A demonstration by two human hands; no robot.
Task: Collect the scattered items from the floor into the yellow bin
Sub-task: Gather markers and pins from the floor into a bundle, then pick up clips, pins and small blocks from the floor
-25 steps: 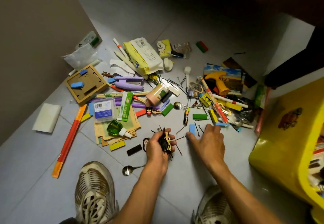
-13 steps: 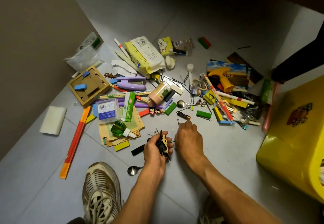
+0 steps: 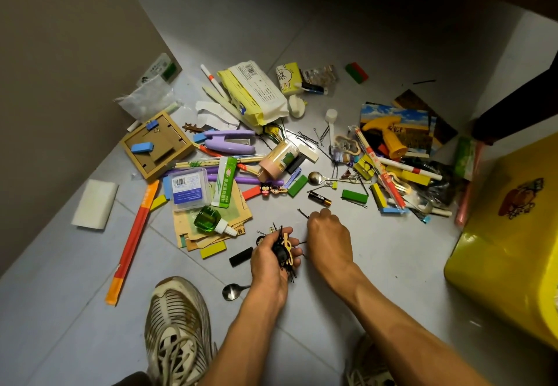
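Head view: my left hand (image 3: pixel 273 260) grips a bunch of thin black hairpins (image 3: pixel 283 252), while my right hand (image 3: pixel 327 234) pinches one black hairpin (image 3: pixel 303 213) off the grey tiled floor (image 3: pixel 392 252). I would lift it cleanly, add it to the bunch, then carry everything right to the yellow plastic bin (image 3: pixel 513 234).

grey tiled floor (image 3: pixel 392 265), beige wall (image 3: pixel 60 68)

The right hand (image 3: pixel 329 236) has drawn back from the blue block (image 3: pixel 392 210) to a hairpin (image 3: pixel 303 213).
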